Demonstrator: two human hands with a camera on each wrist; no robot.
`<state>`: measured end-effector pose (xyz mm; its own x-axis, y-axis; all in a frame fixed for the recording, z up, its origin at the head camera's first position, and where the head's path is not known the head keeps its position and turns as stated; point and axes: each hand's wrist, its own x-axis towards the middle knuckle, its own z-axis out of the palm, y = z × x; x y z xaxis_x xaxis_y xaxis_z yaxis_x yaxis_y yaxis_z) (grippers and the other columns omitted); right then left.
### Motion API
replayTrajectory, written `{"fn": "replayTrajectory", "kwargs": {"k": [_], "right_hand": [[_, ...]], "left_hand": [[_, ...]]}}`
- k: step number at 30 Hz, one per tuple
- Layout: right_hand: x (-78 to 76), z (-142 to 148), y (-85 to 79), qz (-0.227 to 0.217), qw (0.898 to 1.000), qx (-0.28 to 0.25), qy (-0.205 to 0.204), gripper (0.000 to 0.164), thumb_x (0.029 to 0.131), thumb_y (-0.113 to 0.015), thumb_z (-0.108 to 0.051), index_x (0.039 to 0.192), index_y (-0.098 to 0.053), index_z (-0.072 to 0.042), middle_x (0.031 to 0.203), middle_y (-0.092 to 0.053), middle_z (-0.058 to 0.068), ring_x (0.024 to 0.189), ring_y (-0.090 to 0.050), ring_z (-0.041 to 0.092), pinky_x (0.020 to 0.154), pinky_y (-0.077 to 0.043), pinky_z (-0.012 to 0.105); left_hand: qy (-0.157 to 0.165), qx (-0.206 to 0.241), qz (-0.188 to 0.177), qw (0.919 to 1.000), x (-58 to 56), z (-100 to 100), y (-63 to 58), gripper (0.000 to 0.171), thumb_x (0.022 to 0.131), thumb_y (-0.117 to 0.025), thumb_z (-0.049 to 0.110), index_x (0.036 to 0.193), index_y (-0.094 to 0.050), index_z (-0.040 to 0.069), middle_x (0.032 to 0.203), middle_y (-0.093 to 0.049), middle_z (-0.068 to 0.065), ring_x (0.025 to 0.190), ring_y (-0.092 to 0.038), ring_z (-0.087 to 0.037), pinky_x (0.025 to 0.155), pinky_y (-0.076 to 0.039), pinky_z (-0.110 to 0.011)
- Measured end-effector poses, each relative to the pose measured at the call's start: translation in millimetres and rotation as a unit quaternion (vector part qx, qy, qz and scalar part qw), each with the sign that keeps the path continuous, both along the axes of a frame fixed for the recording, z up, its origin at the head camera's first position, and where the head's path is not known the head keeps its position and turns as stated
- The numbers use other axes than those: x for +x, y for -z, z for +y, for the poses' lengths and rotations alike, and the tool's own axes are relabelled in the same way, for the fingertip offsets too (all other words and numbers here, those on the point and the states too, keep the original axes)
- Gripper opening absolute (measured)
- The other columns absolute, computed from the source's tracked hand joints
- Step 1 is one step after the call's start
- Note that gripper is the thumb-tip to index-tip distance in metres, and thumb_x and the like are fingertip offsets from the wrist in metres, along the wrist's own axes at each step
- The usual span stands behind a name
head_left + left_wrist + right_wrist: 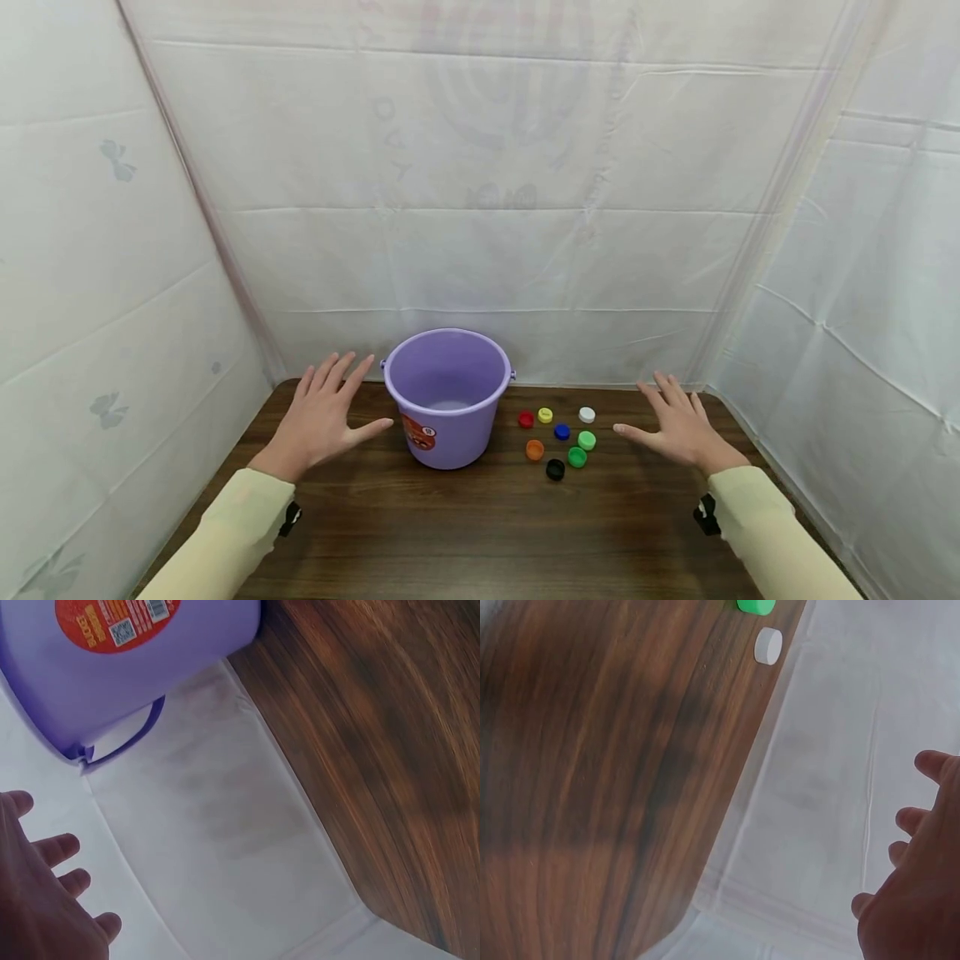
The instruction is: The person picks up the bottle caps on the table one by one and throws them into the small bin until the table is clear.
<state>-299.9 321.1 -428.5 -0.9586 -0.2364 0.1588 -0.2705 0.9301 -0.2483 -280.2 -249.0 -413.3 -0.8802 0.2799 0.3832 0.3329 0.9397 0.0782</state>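
Note:
A purple bucket stands upright at the back of the table, a round red label on its side. To its right lie several bottle caps: red, yellow, white, blue, orange, black and two green ones. My left hand hovers left of the bucket, fingers spread, holding nothing. Right of the caps, my right hand is likewise spread and holds nothing. In the right wrist view, the white cap lies near the table edge.
The brown wood-grain table is enclosed by white sheeting at the back and on both sides. A purple handle hangs on the bucket's far side in the left wrist view. Black bands show at both wrists.

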Motion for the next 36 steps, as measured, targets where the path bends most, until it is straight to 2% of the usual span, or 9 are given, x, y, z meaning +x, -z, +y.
{"fn": "replayTrajectory", "kwargs": {"k": [4,13,23,28,36], "right_hand": [[1.6,-2,3.9,-0.006,1.000,-0.011,0.000,0.097,0.091,-0.061,-0.069,0.159,-0.033,-0.007,0.167,-0.013,0.030,0.153,-0.009,0.056,0.115,-0.004,0.079],[5.3,-12,13.2,-0.003,0.999,-0.032,-0.014,0.093,0.092,-0.062,-0.065,0.159,-0.035,-0.006,0.167,-0.017,0.030,0.153,-0.012,0.054,0.115,-0.008,0.078],[9.2,-19,27.1,-0.006,0.998,-0.049,-0.023,0.089,0.094,-0.062,-0.063,0.158,-0.035,-0.006,0.168,-0.017,0.027,0.151,-0.020,0.054,0.111,-0.026,0.078],[10.0,-25,37.3,-0.011,0.997,-0.074,-0.033,0.086,0.095,-0.062,-0.062,0.157,-0.038,-0.007,0.167,-0.022,0.024,0.150,-0.024,0.053,0.108,-0.032,0.077],[9.4,-34,55.4,0.006,0.993,-0.105,-0.048,0.082,0.094,-0.065,-0.059,0.153,-0.044,-0.006,0.161,-0.035,0.021,0.147,-0.036,0.048,0.107,-0.039,0.070]], "left_hand": [[0.010,0.006,0.008,0.9999,0.9,4,1.6,0.104,0.084,-0.060,0.079,0.164,-0.024,0.023,0.165,-0.029,-0.020,0.154,-0.021,-0.046,0.120,-0.015,-0.070],[0.042,0.037,0.063,0.9965,0.3,10,8.6,0.093,0.085,-0.068,0.070,0.158,-0.039,0.020,0.157,-0.039,-0.021,0.149,-0.030,-0.046,0.118,-0.024,-0.067],[0.082,0.066,0.115,0.9878,-2.0,23,15.5,0.084,0.085,-0.073,0.060,0.153,-0.048,0.019,0.154,-0.045,-0.021,0.146,-0.037,-0.044,0.116,-0.032,-0.065],[0.098,0.086,0.132,0.9826,-2.4,30,14.6,0.078,0.085,-0.076,0.055,0.151,-0.051,0.020,0.152,-0.047,-0.021,0.144,-0.039,-0.043,0.114,-0.034,-0.064],[0.121,0.104,0.145,0.9764,-1.6,41,12.7,0.068,0.087,-0.077,0.045,0.145,-0.057,0.017,0.148,-0.050,-0.024,0.141,-0.043,-0.044,0.112,-0.036,-0.065]]}}
